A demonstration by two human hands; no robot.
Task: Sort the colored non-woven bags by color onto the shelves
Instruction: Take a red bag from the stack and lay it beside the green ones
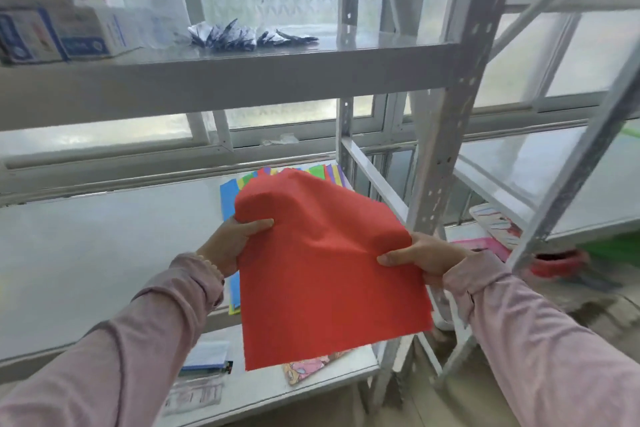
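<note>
head view shows a flat red non-woven fabric bag [329, 270] held in the air in front of a grey metal middle shelf [104, 236]. it is above a fanned stack of multicoloured non-woven bags [228, 198] lying on that shelf. the left hand [232, 243] pinches the bag's left edge with the thumb on top, and the right hand [426, 260] pinches the right edge the same way, so each grip is clamped on the red fabric. the bag is limp: its far part humps up and its near edge hangs loose, covering part of a cartoon-printed flat item [311, 366] on the shelf below.

the likely trouble is the slack cloth. held only at two edge points, it could slide out of a thumb pinch if either hand relaxes. a drooping edge could also drag across the stack and scatter it. the right side is near the perforated grey metal upright [441, 149], where a sideways swing might snag. no red pile is visible here, so misplacing it by colour is a risk too.
</note>
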